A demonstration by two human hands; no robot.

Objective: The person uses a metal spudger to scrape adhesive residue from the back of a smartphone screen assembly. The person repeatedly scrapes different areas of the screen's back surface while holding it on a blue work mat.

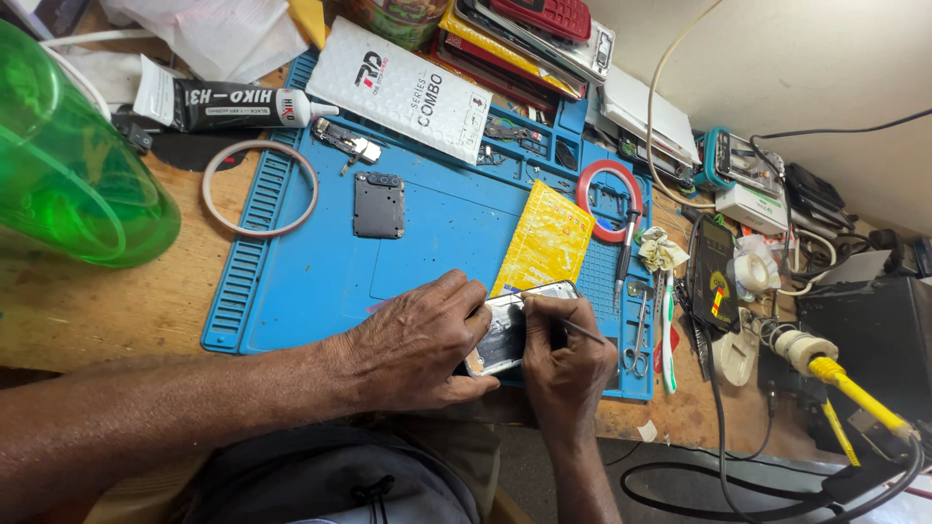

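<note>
On a blue work mat (320,272), a white padded packet (413,89) lies at the far edge and a yellow foil pouch (547,241) right of centre. Just below the pouch, the left hand (413,344) grips an opened phone (505,335); the right hand (566,357) pinches a thin metal tool (582,332) against it.

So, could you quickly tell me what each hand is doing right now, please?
Left hand: closed over the opened phone, holding it steady on the blue mat.
Right hand: closed on a thin metal tool, its tip at the phone.
</note>
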